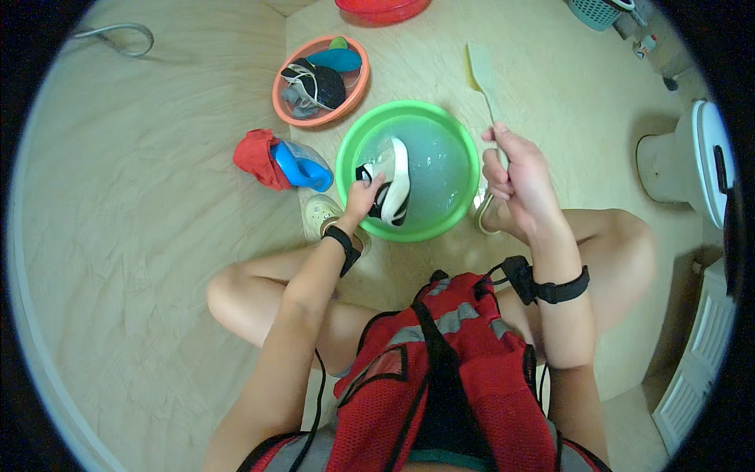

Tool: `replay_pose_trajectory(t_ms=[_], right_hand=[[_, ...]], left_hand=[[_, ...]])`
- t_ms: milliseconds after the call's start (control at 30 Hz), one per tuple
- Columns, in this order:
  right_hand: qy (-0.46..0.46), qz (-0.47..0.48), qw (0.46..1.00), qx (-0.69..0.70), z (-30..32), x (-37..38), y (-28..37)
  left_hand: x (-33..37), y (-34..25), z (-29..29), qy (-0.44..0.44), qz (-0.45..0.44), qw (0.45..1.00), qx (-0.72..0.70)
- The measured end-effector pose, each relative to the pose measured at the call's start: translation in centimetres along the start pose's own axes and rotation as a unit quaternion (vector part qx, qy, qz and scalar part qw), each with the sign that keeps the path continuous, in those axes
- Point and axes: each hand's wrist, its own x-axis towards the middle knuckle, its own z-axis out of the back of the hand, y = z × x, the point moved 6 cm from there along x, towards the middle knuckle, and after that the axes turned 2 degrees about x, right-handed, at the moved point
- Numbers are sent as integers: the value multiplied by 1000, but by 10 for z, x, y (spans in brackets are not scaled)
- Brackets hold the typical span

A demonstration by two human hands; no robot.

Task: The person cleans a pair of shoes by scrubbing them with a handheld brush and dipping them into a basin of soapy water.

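Observation:
A white and black sneaker (399, 181) lies at the left side of a round green basin (470, 185) filled with cloudy, sudsy water. My left hand (365, 197) is closed on the shoe's black-and-white upper, with the pale sole edge turned to the right. Raised at the right of the basin, my right hand (519, 169) grips the thin handle of a pale green scrub brush (481, 67). The brush head points away from me, its yellowish bristles on the left side, apart from the shoe. How deep the shoe sits in the water is hard to tell.
An orange basin (278, 98) beyond holds a dark shoe, blue insole and grey cloth-like pieces. Left of the green basin lies a blue bottle (303, 167) against a red cloth (259, 157). A red basin (381, 9), teal basket (595, 12) and toilet (668, 161) stand farther off.

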Motion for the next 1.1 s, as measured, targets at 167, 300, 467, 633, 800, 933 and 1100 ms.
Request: replay_pose_trajectory(t_ms=[167,300,467,633,800,933,1100], right_hand=[[105,4,994,-7,-29,-17,17],[99,38,993,-56,-40,-19,20],[3,83,978,-192,-1,13,3],[-112,2,936,-333,17,32,-36],[4,111,776,-621,-17,44,-57],[66,132,715,-683,-41,29,-78],[-60,133,673,-725,-18,65,-52]], left_hand=[[-22,-41,21,-28,101,978,-183],[-29,-41,44,-28,101,955,-279],[-59,-89,60,-7,-14,979,-205],[-79,-126,82,-47,-152,987,32],[-81,-144,96,-61,-222,964,134],[-94,-158,102,-78,-263,945,179],[-110,-167,90,-65,-327,908,256]])
